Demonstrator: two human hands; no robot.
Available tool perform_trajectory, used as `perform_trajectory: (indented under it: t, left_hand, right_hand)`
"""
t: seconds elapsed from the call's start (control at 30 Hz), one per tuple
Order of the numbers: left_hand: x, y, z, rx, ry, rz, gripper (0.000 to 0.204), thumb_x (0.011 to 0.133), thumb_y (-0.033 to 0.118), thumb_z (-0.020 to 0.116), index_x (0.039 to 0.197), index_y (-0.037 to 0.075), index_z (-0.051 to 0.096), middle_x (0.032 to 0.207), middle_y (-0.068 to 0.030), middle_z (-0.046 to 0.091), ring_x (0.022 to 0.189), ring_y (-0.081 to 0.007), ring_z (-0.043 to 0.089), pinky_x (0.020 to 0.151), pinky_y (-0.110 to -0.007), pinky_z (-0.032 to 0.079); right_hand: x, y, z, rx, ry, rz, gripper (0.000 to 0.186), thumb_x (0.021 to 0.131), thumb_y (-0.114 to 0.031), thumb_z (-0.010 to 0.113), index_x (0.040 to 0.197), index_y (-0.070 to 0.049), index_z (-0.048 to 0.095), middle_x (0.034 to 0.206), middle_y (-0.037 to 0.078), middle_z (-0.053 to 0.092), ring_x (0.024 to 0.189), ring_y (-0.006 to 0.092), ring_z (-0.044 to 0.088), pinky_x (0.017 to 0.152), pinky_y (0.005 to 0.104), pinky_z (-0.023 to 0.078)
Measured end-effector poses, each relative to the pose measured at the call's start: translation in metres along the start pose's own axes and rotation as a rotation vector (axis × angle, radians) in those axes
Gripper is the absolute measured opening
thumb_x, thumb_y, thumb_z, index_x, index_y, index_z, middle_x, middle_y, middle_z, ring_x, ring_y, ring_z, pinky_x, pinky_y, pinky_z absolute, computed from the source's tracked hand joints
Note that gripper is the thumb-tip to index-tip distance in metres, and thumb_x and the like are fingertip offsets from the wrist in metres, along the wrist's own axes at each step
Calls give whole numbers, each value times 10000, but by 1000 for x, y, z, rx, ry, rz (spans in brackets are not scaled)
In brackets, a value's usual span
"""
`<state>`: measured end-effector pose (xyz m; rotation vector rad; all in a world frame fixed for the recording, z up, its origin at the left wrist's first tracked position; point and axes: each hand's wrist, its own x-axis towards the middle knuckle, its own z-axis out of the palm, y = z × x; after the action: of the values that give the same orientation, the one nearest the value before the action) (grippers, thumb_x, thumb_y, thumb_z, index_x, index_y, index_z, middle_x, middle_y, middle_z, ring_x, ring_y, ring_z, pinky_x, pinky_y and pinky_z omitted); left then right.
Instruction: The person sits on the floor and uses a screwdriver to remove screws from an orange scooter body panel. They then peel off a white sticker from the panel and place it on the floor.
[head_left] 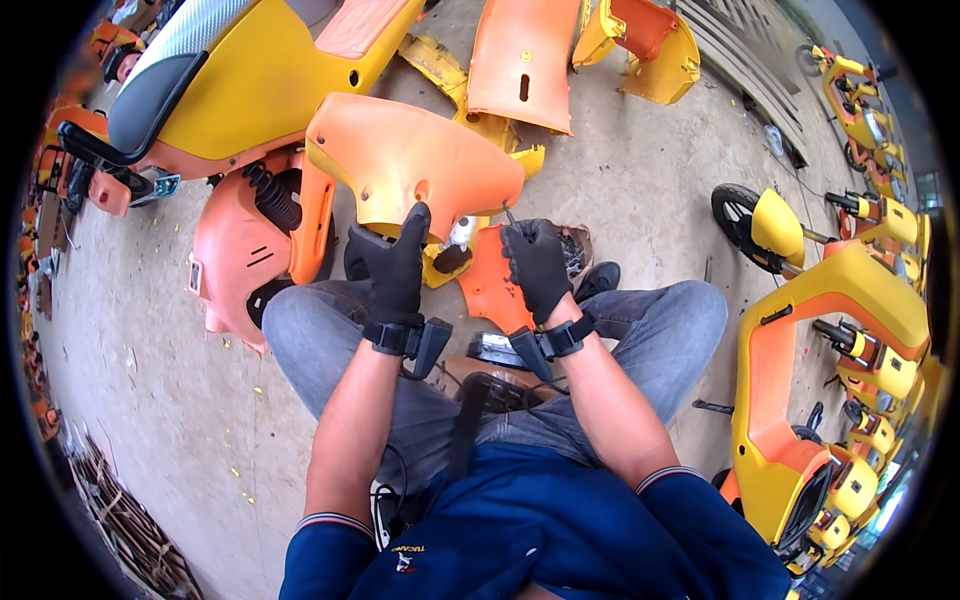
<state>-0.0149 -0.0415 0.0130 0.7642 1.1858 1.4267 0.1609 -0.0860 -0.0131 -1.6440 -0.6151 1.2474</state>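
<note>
An orange plastic scooter panel [400,150] with a yellow lower edge is tilted up in front of me. My left hand [395,270], in a black glove, grips its near edge, thumb on the outer face beside a hole. My gloved right hand [537,265] is closed around a thin, dark, pointed piece [509,214] whose tip is at the panel's right corner. Most of that piece is hidden in the fingers, so its kind cannot be told. Below the panel, between my legs, are a flat orange plastic part [492,285] and a white cylindrical object [461,232].
A yellow and orange scooter body [240,90] stands at the upper left, above a pink-orange front cover [235,245]. More panels [520,65] lie ahead on the concrete. Scooter frames [755,390] line the right side. A bundle of thin sticks [130,520] lies at the lower left.
</note>
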Motion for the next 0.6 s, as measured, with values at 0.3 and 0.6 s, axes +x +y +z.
perform_trajectory:
  t: [0.3, 0.6]
  left_hand:
    - [0, 2, 1, 19, -13, 48, 640, 812, 94, 775, 1281, -39, 360, 1224, -146, 524, 1090, -185, 542, 913, -320, 470]
    - [-1, 4, 3, -15, -8, 5, 615, 827, 99, 764, 1272, -41, 364, 1202, -137, 544, 1056, -175, 559, 881, -307, 485]
  right_hand:
    - [9, 20, 1, -32, -57, -27, 267, 949, -312, 596, 960, -47, 569, 729, 30, 584, 591, 113, 546, 534, 276, 454]
    - [1, -1, -9, 446, -252, 165, 156, 959, -219, 609, 954, -68, 573, 740, -21, 526, 545, 33, 468, 448, 193, 382]
